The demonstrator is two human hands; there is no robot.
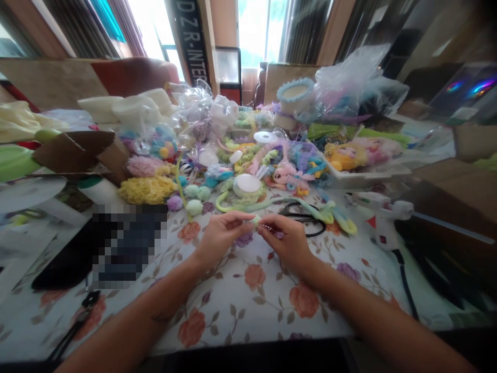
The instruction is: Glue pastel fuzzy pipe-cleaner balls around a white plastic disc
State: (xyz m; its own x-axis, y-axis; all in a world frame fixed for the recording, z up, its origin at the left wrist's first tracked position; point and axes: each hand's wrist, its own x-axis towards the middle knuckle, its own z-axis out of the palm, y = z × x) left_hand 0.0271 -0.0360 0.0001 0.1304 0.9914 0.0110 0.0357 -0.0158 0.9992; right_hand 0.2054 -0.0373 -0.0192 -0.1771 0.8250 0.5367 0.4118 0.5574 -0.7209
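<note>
My left hand [219, 238] and my right hand [289, 241] meet over the flowered tablecloth [254, 305]. Between their fingertips is a small pale green fuzzy piece [256, 221], pinched from both sides. A short row of tiny white beads [267, 227] shows at my right fingers; whether it joins the green piece I cannot tell. Black-handled scissors [320, 228] lie just behind my right hand, their blades partly hidden. Past my fingertips stretches a fuzzy green strip [267, 203], near a round white spool [247, 184].
A glue gun [384, 225] with a black cord stands at the right. A dark phone [73, 254] lies at the left, beside a pixelated patch. Farther back are pompoms [194, 207], yellow fluffy yarn [147, 190], a pink doll [289, 173], plastic bags [353, 77] and a cardboard box [77, 153].
</note>
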